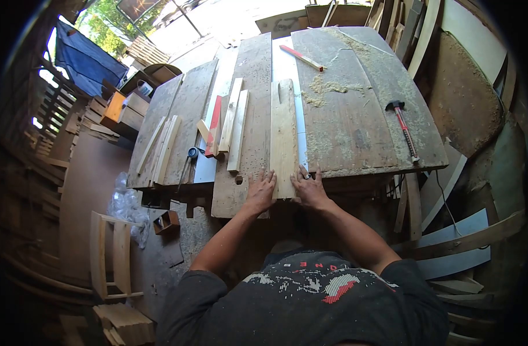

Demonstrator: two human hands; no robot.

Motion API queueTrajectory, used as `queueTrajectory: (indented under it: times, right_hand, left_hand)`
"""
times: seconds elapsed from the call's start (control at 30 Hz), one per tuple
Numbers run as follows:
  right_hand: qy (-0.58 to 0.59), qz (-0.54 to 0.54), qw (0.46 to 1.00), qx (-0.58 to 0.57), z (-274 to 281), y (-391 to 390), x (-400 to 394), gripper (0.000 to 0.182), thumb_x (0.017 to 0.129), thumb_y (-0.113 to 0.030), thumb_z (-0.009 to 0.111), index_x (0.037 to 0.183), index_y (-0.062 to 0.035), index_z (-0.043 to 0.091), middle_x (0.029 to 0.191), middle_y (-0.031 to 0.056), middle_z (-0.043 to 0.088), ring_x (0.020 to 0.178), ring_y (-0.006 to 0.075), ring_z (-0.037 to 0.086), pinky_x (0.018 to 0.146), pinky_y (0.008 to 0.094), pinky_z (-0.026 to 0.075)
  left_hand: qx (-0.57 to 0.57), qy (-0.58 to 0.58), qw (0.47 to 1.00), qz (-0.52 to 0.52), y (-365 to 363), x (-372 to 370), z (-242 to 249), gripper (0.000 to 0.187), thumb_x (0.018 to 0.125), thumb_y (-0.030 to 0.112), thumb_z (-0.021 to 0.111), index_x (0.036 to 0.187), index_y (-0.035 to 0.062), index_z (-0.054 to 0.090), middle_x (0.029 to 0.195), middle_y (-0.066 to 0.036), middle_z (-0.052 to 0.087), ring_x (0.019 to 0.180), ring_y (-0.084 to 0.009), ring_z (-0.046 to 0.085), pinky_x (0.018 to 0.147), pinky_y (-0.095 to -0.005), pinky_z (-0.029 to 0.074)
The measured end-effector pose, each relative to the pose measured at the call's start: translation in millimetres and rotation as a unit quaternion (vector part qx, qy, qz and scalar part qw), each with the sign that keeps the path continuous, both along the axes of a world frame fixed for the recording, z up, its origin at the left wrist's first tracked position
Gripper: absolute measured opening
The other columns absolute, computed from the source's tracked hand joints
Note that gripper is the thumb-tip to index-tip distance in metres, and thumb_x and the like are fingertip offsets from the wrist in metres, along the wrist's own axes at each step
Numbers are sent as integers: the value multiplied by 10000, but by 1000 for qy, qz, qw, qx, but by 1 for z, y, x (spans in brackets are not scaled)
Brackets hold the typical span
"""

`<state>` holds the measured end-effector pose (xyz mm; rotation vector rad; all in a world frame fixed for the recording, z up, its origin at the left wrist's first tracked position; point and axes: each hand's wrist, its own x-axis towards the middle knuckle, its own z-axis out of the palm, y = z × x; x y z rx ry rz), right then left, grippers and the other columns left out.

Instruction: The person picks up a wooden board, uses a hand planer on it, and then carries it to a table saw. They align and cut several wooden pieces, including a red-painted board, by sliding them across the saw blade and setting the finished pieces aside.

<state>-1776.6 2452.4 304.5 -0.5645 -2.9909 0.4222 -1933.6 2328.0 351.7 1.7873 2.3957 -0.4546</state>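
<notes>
A long pale wooden board (284,138) lies lengthwise on the workbench (345,127), its near end at the front edge. My left hand (261,187) rests at the left side of that near end, fingers stretched forward. At the right side lies my right hand (309,185), fingers spread, with a ring on one of them. Neither hand is wrapped round the board. Left of the board are two pale wood strips (238,130) and a red-painted piece (214,127). A blue tape measure (193,153) sits further left.
A hammer (403,130) lies at the bench's right side. Sawdust (327,87) and a red-and-white stick (301,58) are towards the back. More strips (166,150) lie at the left. A wooden frame (111,254) and clear plastic (125,207) are on the floor at left.
</notes>
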Motion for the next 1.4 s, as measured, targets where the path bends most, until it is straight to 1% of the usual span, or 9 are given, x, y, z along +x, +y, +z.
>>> queueTrajectory:
  times: [0.33, 0.53, 0.63, 0.73, 0.93, 1.03, 1.13, 1.23, 1.4]
  right_hand:
    - [-11, 2, 1000, 16, -3, 38, -31, 827, 773, -499, 708, 1440, -103, 421, 1477, 222, 412, 1468, 326, 223, 1071, 753, 1]
    - [0, -10, 1000, -4, -4, 53, -41, 836, 770, -474, 725, 1447, -102, 406, 1489, 212, 400, 1466, 346, 220, 1070, 754, 8]
    - [-28, -28, 999, 2, -3, 59, -50, 829, 764, -478, 733, 1451, -143, 412, 1522, 159, 366, 1481, 324, 174, 1074, 748, 46]
    - [-16, -24, 1000, -4, 1, 65, -53, 823, 777, -449, 729, 1452, -110, 401, 1513, 195, 370, 1469, 353, 205, 1066, 761, 27]
    - [-42, -53, 998, -16, 2, 79, -71, 828, 773, -432, 740, 1463, -138, 390, 1522, 160, 371, 1470, 353, 201, 1057, 771, 32]
    - [-62, -79, 995, 7, 1, 79, -78, 797, 785, -411, 720, 1471, -185, 383, 1543, 111, 344, 1476, 331, 182, 1085, 738, 49]
    - [-24, -86, 996, 2, -4, 77, -74, 759, 798, -422, 703, 1459, -197, 404, 1517, 109, 381, 1456, 332, 237, 1106, 705, 73]
    - [45, -89, 995, -7, -1, 66, -62, 588, 812, -357, 710, 1333, -157, 525, 1388, 116, 518, 1392, 351, 366, 1103, 683, 128]
    - [95, -88, 989, 77, -12, 62, -64, 352, 879, -309, 627, 1200, -165, 634, 1264, 71, 586, 1327, 318, 447, 1097, 686, 119]
  left_hand:
    - [-4, 4, 1000, 22, 38, -21, 3, 894, 750, 336, 768, 1486, 87, 328, 1583, -47, 271, 1467, -317, 210, 1130, -647, 186]
    - [0, -5, 999, 32, 57, -34, 1, 883, 756, 310, 760, 1490, 85, 323, 1588, -39, 263, 1465, -317, 218, 1127, -652, 191]
    - [-7, -12, 999, 42, 65, -36, 6, 878, 759, 291, 758, 1493, 90, 319, 1589, -37, 260, 1463, -321, 223, 1123, -661, 195]
    - [-2, -11, 999, 46, 73, -43, 2, 885, 760, 291, 763, 1497, 97, 313, 1593, -34, 251, 1462, -324, 226, 1117, -666, 204]
    - [-7, -2, 998, 63, 92, -55, -3, 870, 786, 317, 741, 1507, 120, 297, 1600, 4, 236, 1452, -320, 255, 1110, -676, 213]
    - [-10, -24, 996, 85, 95, -56, -1, 871, 806, 313, 729, 1521, 134, 263, 1610, 20, 203, 1455, -318, 246, 1116, -676, 203]
    - [-26, -40, 994, 98, 97, -56, 0, 886, 823, 322, 720, 1536, 152, 221, 1619, 29, 163, 1462, -320, 226, 1123, -675, 189]
    - [-20, -64, 993, 93, 95, -65, -5, 901, 825, 334, 724, 1541, 161, 204, 1622, 33, 145, 1468, -321, 206, 1124, -674, 188]
    - [-24, -68, 994, 76, 94, -67, 2, 908, 827, 340, 726, 1543, 164, 195, 1623, 38, 137, 1470, -326, 195, 1124, -674, 194]
